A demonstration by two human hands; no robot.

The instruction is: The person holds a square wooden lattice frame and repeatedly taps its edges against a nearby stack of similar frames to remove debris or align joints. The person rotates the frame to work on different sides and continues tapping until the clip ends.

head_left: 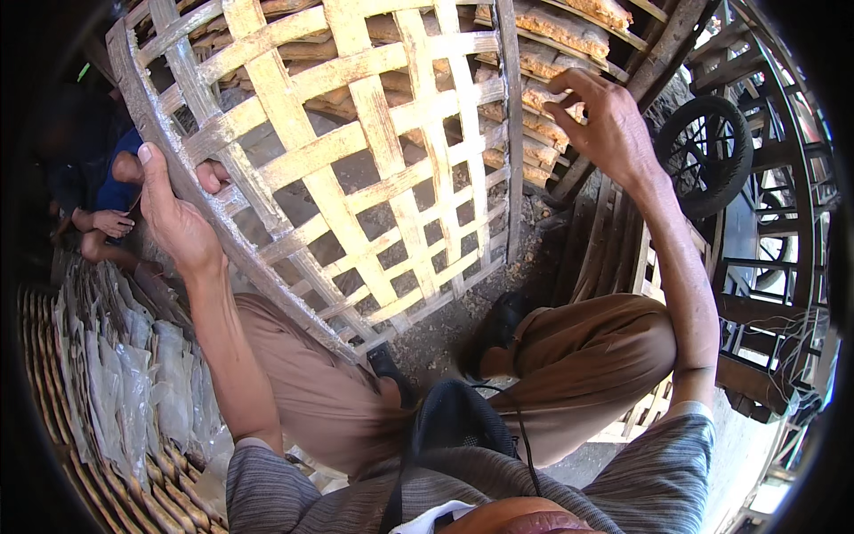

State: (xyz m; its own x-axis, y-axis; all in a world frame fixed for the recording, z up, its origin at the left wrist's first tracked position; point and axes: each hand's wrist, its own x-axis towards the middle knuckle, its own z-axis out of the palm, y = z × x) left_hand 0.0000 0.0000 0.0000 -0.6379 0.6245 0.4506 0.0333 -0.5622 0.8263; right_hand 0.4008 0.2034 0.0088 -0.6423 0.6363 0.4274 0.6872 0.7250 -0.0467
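- Head view, the hands: the left hand (182, 233) grips the left rail (245, 246) of the woven lattice panel (372, 107), thumb outside, fingertips showing through the gaps. The right hand (614, 125) is raised with fingers loosely curled, seemingly apart from the right rail (513, 151); nothing shows in it.
- The lattice panel is in front of the person, its near end by the left trouser leg (307, 378) and the left shoe (391, 374).
- What could go wrong: with only one side gripped, the lattice panel might twist or drop on its right, probably from its own weight. Its far end could also knock the loaded racks (556, 62), which show just behind and beside it (whether they touch is hidden).
- Rough rail edges could scrape the left hand if it slid.
- Direction: the long axis seems to follow the rails, from the top edge of the view down toward the person's legs, slanting rightward; the far end is cut off.
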